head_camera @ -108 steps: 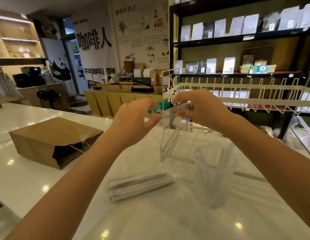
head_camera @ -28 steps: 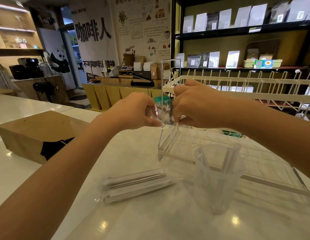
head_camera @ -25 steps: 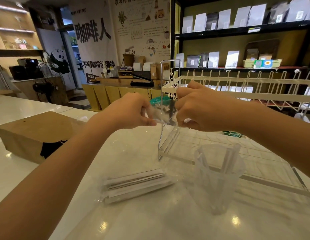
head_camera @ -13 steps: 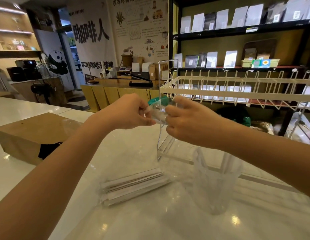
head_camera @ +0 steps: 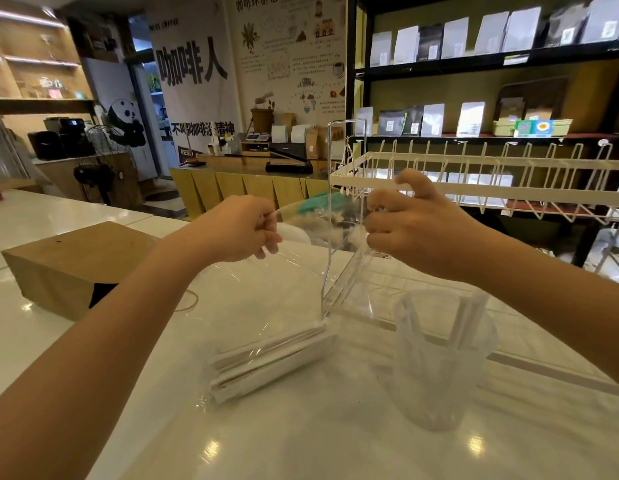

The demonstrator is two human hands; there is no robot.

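Holding a clear plastic bag [head_camera: 315, 230] up off the desk [head_camera: 301, 445], just in front of the clear acrylic stand [head_camera: 346, 150] and about level with the middle of its upright panel. Pinching the bag's left edge in the left grip [head_camera: 242, 230], fingers curled down against the thumb, with film trailing out from under the fist. Pinching the bag's right edge in the right grip [head_camera: 415, 226], thumb and forefinger pressed together on the plastic right at the stand's front edge, the other fingers bent and lifted behind. Between the two grips, creased and slack film, not drawn flat, part of it overlapping the stand's panel. Lower part of the film hard to trace against the white desk, so cannot tell where the bag ends. Below the bag, flat on the desk just in front of the stand's foot, a bundle of paper-wrapped straws [head_camera: 273, 358]. Right of the stand's foot and nearer the camera, upright on the desk, a clear plastic cup [head_camera: 443, 375] with a few wrapped straws leaning inside. Well to the left of the stand, on its side, a brown paper bag [head_camera: 69, 265]. Behind the stand and stretching to its right, a white wire rack [head_camera: 474, 188].
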